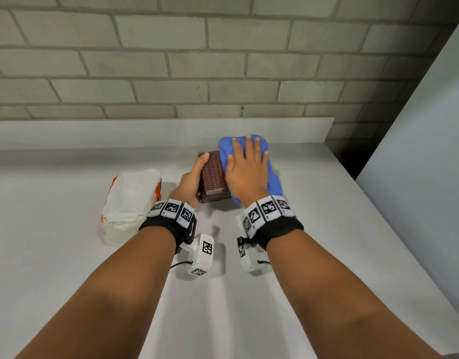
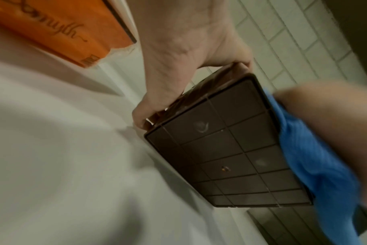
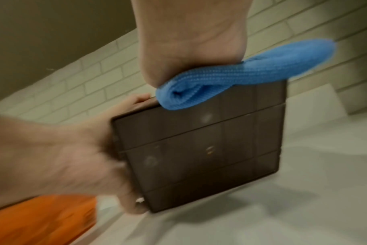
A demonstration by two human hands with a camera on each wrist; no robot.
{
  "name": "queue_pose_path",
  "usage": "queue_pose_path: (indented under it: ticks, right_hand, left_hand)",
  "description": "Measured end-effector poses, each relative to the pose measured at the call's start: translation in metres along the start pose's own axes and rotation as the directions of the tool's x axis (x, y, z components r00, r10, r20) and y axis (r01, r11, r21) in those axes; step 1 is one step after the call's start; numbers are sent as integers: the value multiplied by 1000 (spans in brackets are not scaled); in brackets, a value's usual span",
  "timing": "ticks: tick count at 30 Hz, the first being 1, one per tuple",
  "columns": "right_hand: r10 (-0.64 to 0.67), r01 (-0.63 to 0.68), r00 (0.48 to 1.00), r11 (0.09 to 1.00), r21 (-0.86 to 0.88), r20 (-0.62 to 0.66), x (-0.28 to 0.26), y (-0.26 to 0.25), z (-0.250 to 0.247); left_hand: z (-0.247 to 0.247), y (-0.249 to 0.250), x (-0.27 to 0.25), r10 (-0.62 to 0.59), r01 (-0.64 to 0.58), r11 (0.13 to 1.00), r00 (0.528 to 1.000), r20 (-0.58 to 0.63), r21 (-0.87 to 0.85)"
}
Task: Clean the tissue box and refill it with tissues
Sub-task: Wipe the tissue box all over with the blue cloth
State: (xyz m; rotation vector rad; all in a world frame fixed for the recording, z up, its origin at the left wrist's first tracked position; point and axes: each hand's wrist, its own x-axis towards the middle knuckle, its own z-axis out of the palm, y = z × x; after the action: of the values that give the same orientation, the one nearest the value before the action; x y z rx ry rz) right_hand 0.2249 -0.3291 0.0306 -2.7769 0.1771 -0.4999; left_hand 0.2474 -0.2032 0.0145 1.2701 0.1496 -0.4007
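Note:
A brown woven plastic basket lies on its side on the white counter, its gridded bottom facing me. My left hand grips its left side, thumb along the top edge and fingers hidden beneath. My right hand lies flat with straight fingers on a blue cloth, pressing it onto the basket's upward-facing side. The cloth hangs over the basket's right edge.
A white and orange pack of wipes or tissues lies on the counter just left of my left hand. A raised ledge and a brick wall stand behind. The counter's edge runs along the right.

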Motion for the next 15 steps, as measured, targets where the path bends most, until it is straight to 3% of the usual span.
queue_pose_path:
  ticks: [4,10,14,15]
  right_hand:
    - [230,-230,973,965,125,15,9,24,-7]
    - [92,-92,996,994,51,-11,-6,10,0]
    - [196,-198,980,929,311,38,12,34,-11]
    - [241,-271,962,847,457,126,13,42,-17]
  left_hand:
    - [8,4,-4,30,-30,998,1000,-2,46]
    - [8,5,-3,50,-50,997,999,1,66]
    - [8,3,-4,47,-46,998,998,-36,29]
    - [8,3,-4,49,-48,999,998,-39,19]
